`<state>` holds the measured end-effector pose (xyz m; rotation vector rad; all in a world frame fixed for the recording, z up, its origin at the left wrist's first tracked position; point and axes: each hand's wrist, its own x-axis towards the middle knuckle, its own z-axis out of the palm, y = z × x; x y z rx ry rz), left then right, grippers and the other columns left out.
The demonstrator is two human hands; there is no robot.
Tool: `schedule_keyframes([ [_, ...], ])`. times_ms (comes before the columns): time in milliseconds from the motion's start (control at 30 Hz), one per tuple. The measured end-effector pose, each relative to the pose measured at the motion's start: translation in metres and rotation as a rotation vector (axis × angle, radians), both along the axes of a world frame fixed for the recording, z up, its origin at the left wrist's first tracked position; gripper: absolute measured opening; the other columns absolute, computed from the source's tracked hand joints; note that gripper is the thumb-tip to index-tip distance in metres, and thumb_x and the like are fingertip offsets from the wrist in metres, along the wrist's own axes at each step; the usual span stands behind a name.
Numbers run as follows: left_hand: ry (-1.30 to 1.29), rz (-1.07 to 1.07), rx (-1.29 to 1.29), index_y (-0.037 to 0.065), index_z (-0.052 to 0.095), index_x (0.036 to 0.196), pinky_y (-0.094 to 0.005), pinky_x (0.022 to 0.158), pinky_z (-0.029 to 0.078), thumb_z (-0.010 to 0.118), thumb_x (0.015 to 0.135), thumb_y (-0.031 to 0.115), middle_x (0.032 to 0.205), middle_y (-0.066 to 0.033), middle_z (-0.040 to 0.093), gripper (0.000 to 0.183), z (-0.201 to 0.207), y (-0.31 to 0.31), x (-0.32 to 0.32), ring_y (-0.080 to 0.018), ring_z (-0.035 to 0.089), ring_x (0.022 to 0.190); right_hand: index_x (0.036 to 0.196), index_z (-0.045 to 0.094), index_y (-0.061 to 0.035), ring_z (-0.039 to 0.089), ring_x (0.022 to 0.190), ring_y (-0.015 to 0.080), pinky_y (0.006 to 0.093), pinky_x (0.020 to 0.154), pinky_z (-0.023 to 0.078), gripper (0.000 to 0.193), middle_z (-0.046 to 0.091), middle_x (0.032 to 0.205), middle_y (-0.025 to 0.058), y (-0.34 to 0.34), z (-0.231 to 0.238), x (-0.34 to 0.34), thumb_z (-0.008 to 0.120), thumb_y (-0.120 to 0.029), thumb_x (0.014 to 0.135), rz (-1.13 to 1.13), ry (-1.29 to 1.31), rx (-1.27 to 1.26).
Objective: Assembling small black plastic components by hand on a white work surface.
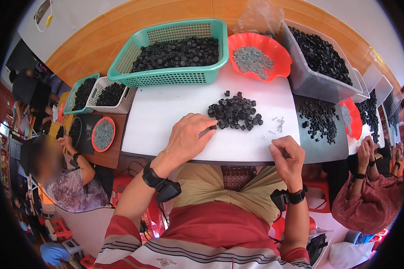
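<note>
While the left hand (pixel 187 135) pinches a black cap (pixel 212 127) beside the black pile (pixel 231 113), slackening could drop it; whether the curled right hand (pixel 289 157) holds anything is unclear.

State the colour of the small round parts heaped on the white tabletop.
The small round parts are black; the head view shows them best.

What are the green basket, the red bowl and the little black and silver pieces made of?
The green basket looks like moulded plastic, smooth, with regular holes through its walls. The red bowl: probably glossy plastic, evenly coloured with a wavy rim. The black pieces: dull, uniformly dark, perhaps plastic or rubber. The silver pieces: likely metal, given their grey sheen.
</note>
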<state>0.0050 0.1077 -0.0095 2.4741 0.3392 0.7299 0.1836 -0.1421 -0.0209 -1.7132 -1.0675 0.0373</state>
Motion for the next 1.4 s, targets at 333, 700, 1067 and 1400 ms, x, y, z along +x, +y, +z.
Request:
schedule_keyframes([
  [333,-0.001,-0.024,-0.085,0.001,0.069,0.104,-0.0385,0.085,0.054,0.074,0.087,0.005,0.106,-0.0123,0.071,0.018,0.006,-0.01,-0.001,-0.0306,0.067,0.099,0.097,0.072,0.0014,0.057,0.067,0.0111,0.0236,0.059,0.044,0.01,0.067,0.084,0.0065,-0.004,-0.002,0.002,0.075,0.0,0.088,-0.001,0.015,0.004],
  [700,-0.155,-0.048,-0.627,-0.002,0.067,0.109,-0.0308,0.091,0.056,0.071,0.093,-0.002,0.106,-0.0079,0.07,0.017,-0.001,-0.025,-0.006,-0.0164,0.068,0.099,0.098,0.071,0.001,0.061,0.07,0.0134,0.0254,0.061,0.047,0.012,0.068,0.088,0.0084,-0.003,0.002,0.001,0.075,0.002,0.087,0.017,-0.048,0.062],
  [1067,-0.286,-0.135,-1.167,-0.004,0.067,0.112,-0.0328,0.085,0.06,0.073,0.091,-0.002,0.103,-0.0113,0.073,0.021,-0.008,-0.027,-0.009,-0.0181,0.072,0.092,0.102,0.071,-0.0032,0.064,0.064,0.0211,0.0304,0.055,0.05,0.023,0.068,0.089,0.0107,0.026,0.028,-0.039,0.078,0.005,0.081,0.203,-0.192,0.181],
  [1400,-0.232,-0.206,-1.359,-0.003,0.069,0.113,-0.0311,0.085,0.06,0.073,0.094,0.001,0.102,-0.0111,0.073,0.02,-0.002,-0.035,-0.011,-0.0173,0.072,0.09,0.112,0.068,-0.0038,0.064,0.063,0.0244,0.0337,0.055,0.052,0.031,0.066,0.102,0.0107,0.059,0.024,-0.048,0.079,0.0,0.083,0.252,-0.053,0.097],
])
